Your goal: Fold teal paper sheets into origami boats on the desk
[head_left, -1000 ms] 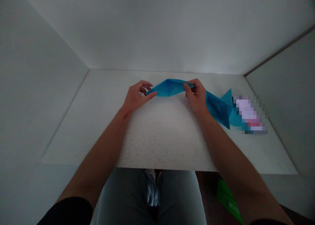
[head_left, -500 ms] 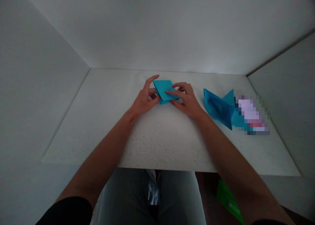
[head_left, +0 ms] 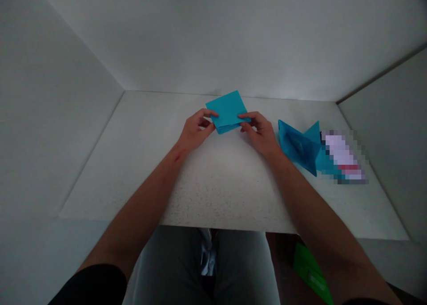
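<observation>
A folded sheet of blue paper (head_left: 228, 108) is held near the back of the white table, its layers parting slightly along the near edge. My left hand (head_left: 197, 128) pinches its left side, index finger on top and thumb at the lower edge. On the right side, my right hand (head_left: 258, 129) grips the near corner between fingers and thumb. A blue folded paper boat (head_left: 298, 147) lies to the right of my right hand, touched by neither hand.
Beside the boat is a blurred-out pinkish item (head_left: 342, 151) with blue paper (head_left: 327, 162) showing under it. White walls (head_left: 213, 38) enclose the table (head_left: 213, 185) at the back and sides. Below the front edge, a green object (head_left: 310, 269) shows at the right.
The folded paper has turned and now shows a wider, flatter face, a little farther back. My right-hand fingers have slid off its middle to the right edge.
</observation>
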Tool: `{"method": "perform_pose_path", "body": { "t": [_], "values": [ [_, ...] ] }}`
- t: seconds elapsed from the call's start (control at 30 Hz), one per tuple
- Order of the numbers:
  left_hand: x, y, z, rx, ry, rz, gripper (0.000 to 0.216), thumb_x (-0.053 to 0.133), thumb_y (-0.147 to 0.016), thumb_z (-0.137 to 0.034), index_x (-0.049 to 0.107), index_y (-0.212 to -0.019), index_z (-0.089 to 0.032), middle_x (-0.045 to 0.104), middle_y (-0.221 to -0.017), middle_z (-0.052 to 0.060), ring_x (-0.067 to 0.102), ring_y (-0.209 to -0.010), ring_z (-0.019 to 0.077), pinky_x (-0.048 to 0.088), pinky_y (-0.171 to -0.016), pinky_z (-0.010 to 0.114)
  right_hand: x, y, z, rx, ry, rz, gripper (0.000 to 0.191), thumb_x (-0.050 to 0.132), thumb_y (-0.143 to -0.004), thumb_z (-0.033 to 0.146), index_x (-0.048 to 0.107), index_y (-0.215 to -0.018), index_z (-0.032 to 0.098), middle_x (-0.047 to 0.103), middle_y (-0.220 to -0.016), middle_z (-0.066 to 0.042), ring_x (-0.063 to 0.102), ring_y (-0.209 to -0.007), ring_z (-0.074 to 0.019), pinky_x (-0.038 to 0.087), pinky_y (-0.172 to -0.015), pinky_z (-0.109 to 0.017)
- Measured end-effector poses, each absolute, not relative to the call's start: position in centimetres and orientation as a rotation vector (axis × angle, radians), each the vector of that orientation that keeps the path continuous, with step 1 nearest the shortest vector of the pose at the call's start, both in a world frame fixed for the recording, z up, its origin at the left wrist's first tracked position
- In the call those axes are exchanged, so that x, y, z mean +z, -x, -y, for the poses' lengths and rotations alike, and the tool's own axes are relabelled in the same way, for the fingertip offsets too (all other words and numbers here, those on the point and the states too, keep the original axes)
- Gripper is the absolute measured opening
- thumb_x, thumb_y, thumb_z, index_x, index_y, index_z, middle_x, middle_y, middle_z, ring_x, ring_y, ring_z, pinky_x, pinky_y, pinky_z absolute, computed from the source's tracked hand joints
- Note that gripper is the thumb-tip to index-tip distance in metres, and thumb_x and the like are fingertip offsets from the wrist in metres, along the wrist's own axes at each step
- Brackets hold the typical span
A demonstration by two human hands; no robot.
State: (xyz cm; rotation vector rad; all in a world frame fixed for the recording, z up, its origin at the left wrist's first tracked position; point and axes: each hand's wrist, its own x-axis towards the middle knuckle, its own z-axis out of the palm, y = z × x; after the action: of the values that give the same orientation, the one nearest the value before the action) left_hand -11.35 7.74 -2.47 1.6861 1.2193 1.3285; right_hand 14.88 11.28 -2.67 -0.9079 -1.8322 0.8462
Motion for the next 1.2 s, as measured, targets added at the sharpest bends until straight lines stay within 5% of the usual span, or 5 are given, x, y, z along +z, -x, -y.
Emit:
{"method": "perform_pose_path", "body": {
  "t": [0.37,0.5,0.7,1.0,1.2],
  "values": [
    [-2.5,11.92,-8.32,1.411,-1.647,-1.151,0.028,0.085,-0.084,-0.045,0.078,-0.097,-0.021,0.076,-0.11,0.007,0.072,-0.087,0.0141,0.059,-0.078,0.026,-2.49,-14.51,-11.16,1.01,0.896,1.764,0.037,0.077,-0.094,0.062,0.071,-0.108,0.029,0.072,-0.101,-0.002,0.063,-0.065,-0.0117,0.055,-0.058,-0.028],
    [-2.83,11.76,-8.32,1.363,-1.586,-1.167,0.035,0.088,-0.082,-0.049,0.076,-0.101,-0.021,0.076,-0.092,0.003,0.068,-0.076,0.0134,0.056,-0.07,0.025,-2.7,-14.4,-11.27,1.053,0.894,1.696,0.038,0.079,-0.091,0.062,0.067,-0.098,0.027,0.072,-0.112,-0.003,0.061,-0.063,-0.0099,0.052,-0.053,-0.027],
    [-2.21,11.95,-8.21,1.398,-1.674,-1.244,0.04,0.074,-0.094,-0.059,0.079,-0.087,-0.02,0.077,-0.093,0.006,0.07,-0.082,0.0159,0.056,-0.072,0.027,-3.1,-14.67,-11.53,1.039,0.971,1.672,0.04,0.075,-0.094,0.066,0.062,-0.097,0.028,0.055,-0.07,0.005,0.052,-0.052,-0.0106,0.041,-0.047,-0.025],
    [-2.57,11.84,-8.39,1.393,-1.572,-1.161,0.044,0.081,-0.089,-0.057,0.073,-0.116,-0.024,0.076,-0.089,0.003,0.068,-0.071,0.0121,0.052,-0.062,0.022,-2.39,-14.44,-11.24,0.972,0.947,1.713,0.046,0.067,-0.098,0.07,0.063,-0.124,0.032,0.061,-0.088,0.0,0.051,-0.057,-0.0123,0.043,-0.048,-0.028],
    [-2.51,11.84,-8.04,1.286,-1.639,-1.181,0.032,0.08,-0.091,-0.049,0.076,-0.108,-0.021,0.072,-0.082,0.002,0.065,-0.069,0.0115,0.05,-0.061,0.022,-2.34,-14.73,-11.41,0.929,1.0,1.77,0.045,0.066,-0.099,0.068,0.074,-0.118,0.028,0.057,-0.074,0.001,0.05,-0.06,-0.015,0.043,-0.054,-0.03]
  ]
}}
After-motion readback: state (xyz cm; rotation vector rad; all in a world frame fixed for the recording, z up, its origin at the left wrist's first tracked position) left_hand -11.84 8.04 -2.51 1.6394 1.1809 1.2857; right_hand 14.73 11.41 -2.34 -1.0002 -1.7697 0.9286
